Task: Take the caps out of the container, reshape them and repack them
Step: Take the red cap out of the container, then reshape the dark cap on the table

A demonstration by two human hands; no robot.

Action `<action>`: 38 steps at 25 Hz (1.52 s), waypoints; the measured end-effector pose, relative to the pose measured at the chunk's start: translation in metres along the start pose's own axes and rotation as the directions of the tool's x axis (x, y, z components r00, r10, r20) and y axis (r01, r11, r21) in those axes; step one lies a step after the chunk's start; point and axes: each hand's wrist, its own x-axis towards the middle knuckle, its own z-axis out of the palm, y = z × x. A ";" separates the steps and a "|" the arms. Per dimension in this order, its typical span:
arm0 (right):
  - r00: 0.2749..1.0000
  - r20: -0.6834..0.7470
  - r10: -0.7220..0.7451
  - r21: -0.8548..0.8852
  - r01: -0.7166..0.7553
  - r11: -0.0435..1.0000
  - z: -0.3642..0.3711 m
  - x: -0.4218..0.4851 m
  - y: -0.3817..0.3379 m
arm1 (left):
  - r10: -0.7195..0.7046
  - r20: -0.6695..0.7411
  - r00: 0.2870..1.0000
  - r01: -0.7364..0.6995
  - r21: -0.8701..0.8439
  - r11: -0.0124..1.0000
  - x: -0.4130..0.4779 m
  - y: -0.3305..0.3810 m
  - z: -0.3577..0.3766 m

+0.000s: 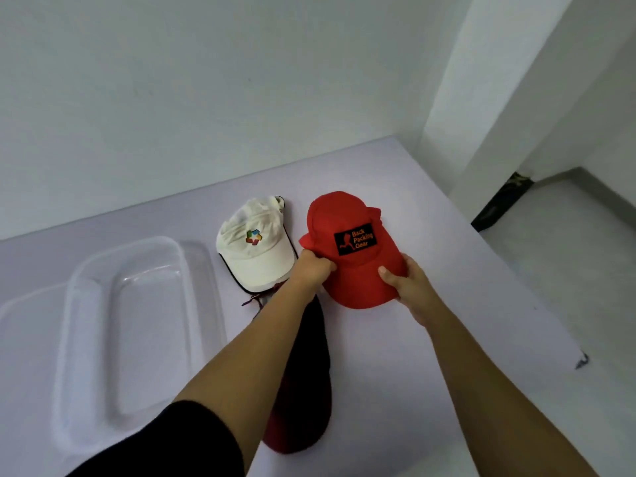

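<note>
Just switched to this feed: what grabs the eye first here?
The bright red cap, marked Back Packing Gear, sits at the centre of the view, gripped by the left hand and right hand. To its left lies a white cap with a coloured logo, and further left a clear plastic container.
</note>
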 end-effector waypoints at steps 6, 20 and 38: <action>0.976 -0.207 -0.070 -0.571 -0.062 0.819 -0.016 0.023 0.024 | 0.048 -0.121 0.991 -0.025 0.186 0.982 -0.008 0.007 0.018; 0.760 0.649 0.040 -0.758 0.642 0.115 0.092 -0.132 0.107 | 0.443 0.044 0.895 -0.258 0.862 0.435 -0.179 -0.205 -0.047; 0.900 0.410 -0.149 -0.858 0.436 0.270 0.103 -0.149 0.103 | 0.364 -0.298 0.882 -0.015 0.756 0.654 -0.186 -0.193 -0.019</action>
